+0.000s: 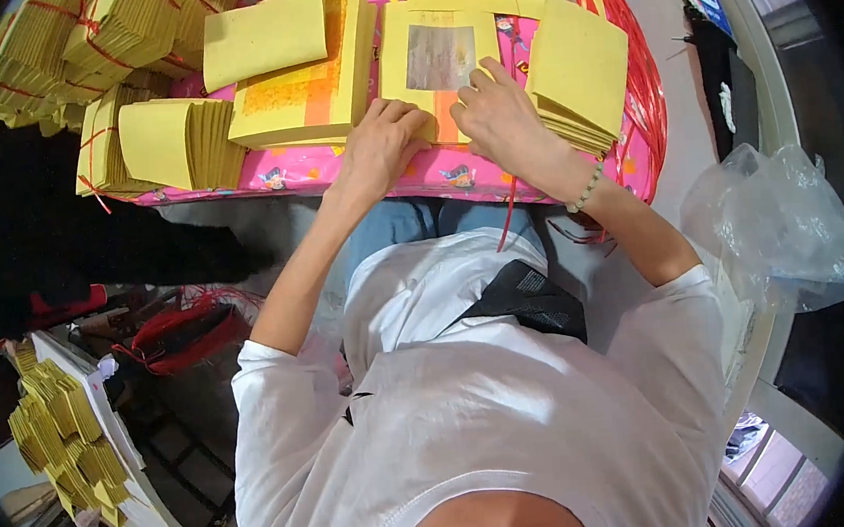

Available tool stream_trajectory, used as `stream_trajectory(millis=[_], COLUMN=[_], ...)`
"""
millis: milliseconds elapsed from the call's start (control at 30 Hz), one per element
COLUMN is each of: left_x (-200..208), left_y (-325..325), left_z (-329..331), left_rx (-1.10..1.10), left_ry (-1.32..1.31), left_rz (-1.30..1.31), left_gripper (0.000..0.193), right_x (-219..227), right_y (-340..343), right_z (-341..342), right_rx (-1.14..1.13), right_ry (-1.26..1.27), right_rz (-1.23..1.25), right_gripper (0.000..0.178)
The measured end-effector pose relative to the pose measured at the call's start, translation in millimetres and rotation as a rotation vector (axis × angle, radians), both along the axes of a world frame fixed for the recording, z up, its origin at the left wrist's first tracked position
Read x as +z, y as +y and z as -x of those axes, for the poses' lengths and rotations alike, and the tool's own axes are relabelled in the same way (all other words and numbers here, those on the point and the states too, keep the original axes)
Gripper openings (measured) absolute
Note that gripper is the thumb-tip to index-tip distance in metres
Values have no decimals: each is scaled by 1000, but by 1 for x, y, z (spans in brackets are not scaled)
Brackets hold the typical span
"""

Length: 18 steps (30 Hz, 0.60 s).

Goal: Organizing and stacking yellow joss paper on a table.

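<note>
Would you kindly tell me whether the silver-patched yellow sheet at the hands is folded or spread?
Spread, as far as shows: the yellow sheet lies flat, silver patch up; the right hand covers part.

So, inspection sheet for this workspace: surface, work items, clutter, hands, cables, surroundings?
Surface: pink patterned covering, largely covered by paper.
Work items: yellow sheet with grey patch at the hands; large yellow stack to its left; folded yellow stack to its right.
Clutter: tied yellow bundles upper left; red strands along the right edge.
Hands: left hand at the sheet's lower left; right hand on its right side. Grip unclear.
Cables: nothing seen clearly.
Surroundings: clear plastic bag right; yellow paper pile lower left.
</note>
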<state>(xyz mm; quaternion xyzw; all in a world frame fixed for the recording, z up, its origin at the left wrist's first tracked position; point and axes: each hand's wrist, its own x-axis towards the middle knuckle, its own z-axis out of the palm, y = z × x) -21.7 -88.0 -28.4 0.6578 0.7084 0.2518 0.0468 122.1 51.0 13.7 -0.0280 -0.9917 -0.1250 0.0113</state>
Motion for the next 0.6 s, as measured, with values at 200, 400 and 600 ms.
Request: stream_trajectory(millis=[200, 400, 600], left_x=[2, 2, 2], left_y=[-1, 1, 3], left_z=[0, 2, 2], left_rx=[-5, 14, 15], left_ry=[-16, -41, -31], left_rz=[-15, -26, -8], left_gripper=[25, 20, 19], right_x=[-10, -6, -3], right_y=[5, 15, 17], right_z=[0, -3, -1], right_rx=[11, 2, -11], right_ry=[4, -17, -81], right_rz=[91, 314, 316], right_gripper=[24, 9, 8])
